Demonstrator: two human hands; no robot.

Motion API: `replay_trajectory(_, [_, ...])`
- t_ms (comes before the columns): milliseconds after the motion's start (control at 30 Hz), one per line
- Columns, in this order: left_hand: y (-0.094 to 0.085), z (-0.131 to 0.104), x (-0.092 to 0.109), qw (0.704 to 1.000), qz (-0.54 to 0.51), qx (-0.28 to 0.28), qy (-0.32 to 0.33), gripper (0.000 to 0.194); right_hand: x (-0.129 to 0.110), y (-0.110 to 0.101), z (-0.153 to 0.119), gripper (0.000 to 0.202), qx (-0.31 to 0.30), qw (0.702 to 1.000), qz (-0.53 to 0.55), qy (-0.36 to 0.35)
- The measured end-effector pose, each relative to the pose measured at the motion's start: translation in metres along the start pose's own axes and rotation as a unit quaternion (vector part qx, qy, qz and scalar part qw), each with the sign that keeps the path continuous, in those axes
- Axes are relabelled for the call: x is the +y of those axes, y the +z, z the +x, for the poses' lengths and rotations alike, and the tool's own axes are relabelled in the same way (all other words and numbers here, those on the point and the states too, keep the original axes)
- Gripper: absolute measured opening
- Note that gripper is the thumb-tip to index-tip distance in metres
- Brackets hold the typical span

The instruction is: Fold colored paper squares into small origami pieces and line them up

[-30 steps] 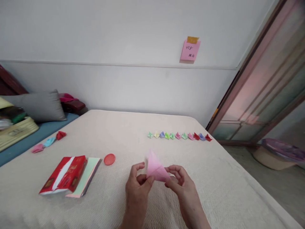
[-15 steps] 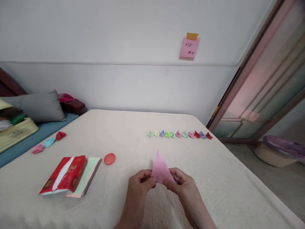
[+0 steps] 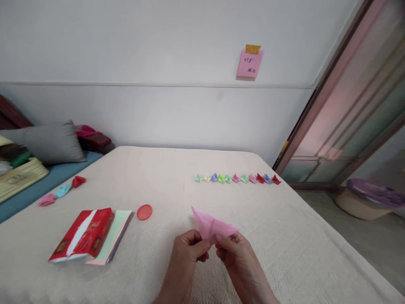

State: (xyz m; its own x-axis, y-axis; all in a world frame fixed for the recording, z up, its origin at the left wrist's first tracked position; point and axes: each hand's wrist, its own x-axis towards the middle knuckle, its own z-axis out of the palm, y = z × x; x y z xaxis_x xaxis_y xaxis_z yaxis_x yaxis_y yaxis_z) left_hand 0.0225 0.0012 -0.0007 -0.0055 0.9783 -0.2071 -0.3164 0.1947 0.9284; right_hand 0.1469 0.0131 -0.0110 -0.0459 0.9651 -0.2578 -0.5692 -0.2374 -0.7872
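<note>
A folded pink paper [image 3: 211, 224] is held just above the cloth-covered table, one point up to the left and another out to the right, with a crease down its middle. My left hand [image 3: 189, 254] pinches its lower left part between thumb and fingers. On its lower right side, my right hand [image 3: 236, 257] grips it the same way, the two thumbs close together. Beyond the hands, a row of small folded paper pieces [image 3: 236, 178] in several colours lies on the table [image 3: 152, 169].
At the left lie a red packet [image 3: 84, 234], coloured paper sheets [image 3: 112, 236] and a red round lid [image 3: 144, 212]. Farther left are three folded papers [image 3: 63, 191] and a grey pillow [image 3: 53, 141]. A pink note [image 3: 249, 64] is taped to the wall.
The pink paper has gone from an upright triangle to a wider shape with points at left and right. Both hands have shifted their hold, and my right hand has moved slightly left.
</note>
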Motion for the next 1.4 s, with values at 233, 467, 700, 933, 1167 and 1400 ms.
replay_trajectory(233, [0.002, 0.004, -0.007, 0.999, 0.043, -0.006, 0.001, 0.018, 0.010, 0.007, -0.001, 0.023, 0.015, 0.999, -0.036, 0.010])
replay_trajectory(467, [0.002, -0.002, 0.012, 1.000, 0.001, 0.006, 0.024, 0.010, 0.006, 0.007, -0.001, 0.018, 0.010, 0.994, -0.106, 0.001])
replay_trajectory(700, [0.000, -0.004, 0.017, 0.998, -0.011, 0.037, 0.044, 0.011, 0.008, 0.010, -0.004, 0.015, -0.001, 0.990, -0.141, 0.001])
replay_trajectory(933, [-0.005, 0.002, -0.001, 0.997, -0.015, 0.040, 0.061, 0.016, 0.010, 0.010, -0.004, 0.020, -0.005, 0.989, -0.148, -0.024])
replay_trajectory(1167, [-0.005, 0.000, -0.001, 0.997, -0.041, 0.045, 0.053, 0.029, 0.007, 0.014, -0.005, 0.021, -0.009, 0.988, -0.149, -0.026])
replay_trajectory(1400, [-0.003, -0.002, 0.000, 0.997, -0.045, 0.039, 0.045, 0.041, 0.004, 0.016, -0.007, 0.023, 0.012, 0.989, -0.146, -0.030])
